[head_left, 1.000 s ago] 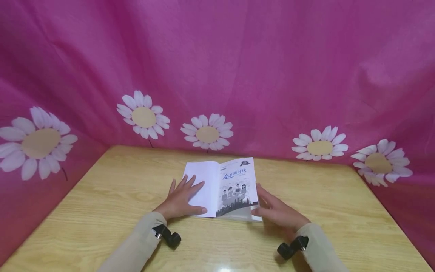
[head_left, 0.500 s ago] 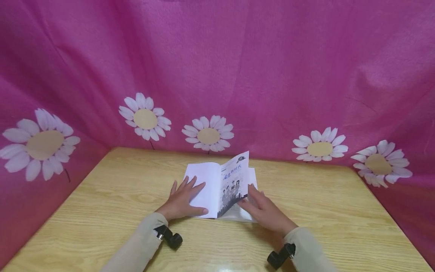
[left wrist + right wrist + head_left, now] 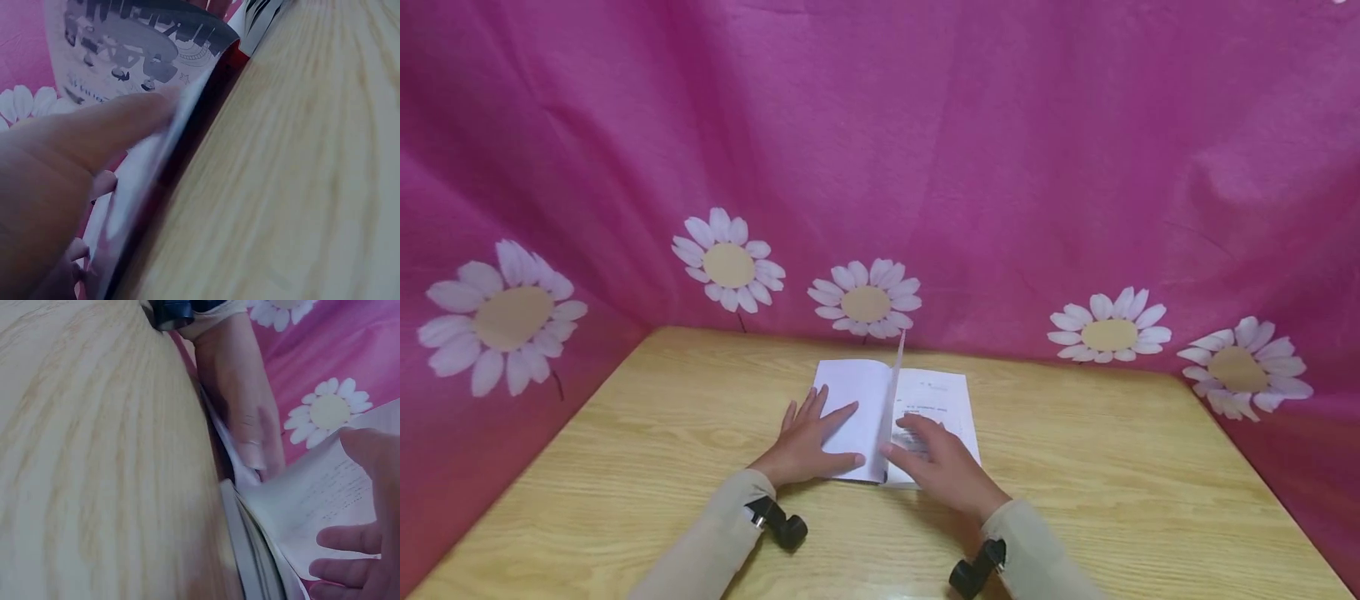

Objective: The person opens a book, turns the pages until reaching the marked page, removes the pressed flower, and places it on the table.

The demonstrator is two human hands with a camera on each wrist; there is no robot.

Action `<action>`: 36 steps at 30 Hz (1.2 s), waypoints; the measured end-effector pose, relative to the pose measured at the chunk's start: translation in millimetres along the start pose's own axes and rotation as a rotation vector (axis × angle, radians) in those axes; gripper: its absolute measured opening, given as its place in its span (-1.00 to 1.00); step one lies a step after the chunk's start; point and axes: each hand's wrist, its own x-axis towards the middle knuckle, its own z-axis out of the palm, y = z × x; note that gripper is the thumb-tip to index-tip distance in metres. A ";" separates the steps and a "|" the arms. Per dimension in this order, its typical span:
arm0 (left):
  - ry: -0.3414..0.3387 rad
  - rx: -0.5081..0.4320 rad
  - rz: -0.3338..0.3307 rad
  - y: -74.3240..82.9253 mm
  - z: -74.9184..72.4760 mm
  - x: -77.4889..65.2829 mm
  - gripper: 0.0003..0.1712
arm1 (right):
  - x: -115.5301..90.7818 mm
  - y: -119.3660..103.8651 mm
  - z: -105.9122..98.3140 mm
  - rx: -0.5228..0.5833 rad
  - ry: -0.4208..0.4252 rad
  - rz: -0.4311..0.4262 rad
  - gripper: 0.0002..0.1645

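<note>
A paperback book lies open on the wooden table, with one leaf standing nearly upright at its spine. My left hand rests on the blank left side, fingers spread. In the left wrist view, the thumb presses near the lower edge, and the leaf's printed illustration shows beyond it. Just right of the raised leaf is my right hand, its thumb touching the leaf from behind. In the right wrist view, its other fingers are loosely extended and grip nothing. Printed text covers the right page.
The light wooden table spreads around the book on all sides. Behind it hangs a pink cloth with white daisies. Each wrist wears a black camera mount, one on the left and one on the right.
My right hand has moved left, swinging the illustrated leaf from nearly flat on the right to nearly upright. The text page beneath has come into sight. My left hand stays on the left side.
</note>
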 end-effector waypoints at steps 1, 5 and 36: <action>0.013 -0.016 -0.010 0.2 0.3 0.7 -0.17 | 0.9 -0.3 2.3 -0.009 0.004 -0.006 -0.25; 0.105 -0.149 -0.059 1.2 -0.4 4.9 -0.36 | 4.6 -1.1 9.8 -0.034 0.020 -0.017 -0.32; 0.325 -0.780 -0.251 -1.4 -10.8 2.0 -0.26 | 9.9 -14.9 25.9 -0.264 -0.181 -0.068 -0.27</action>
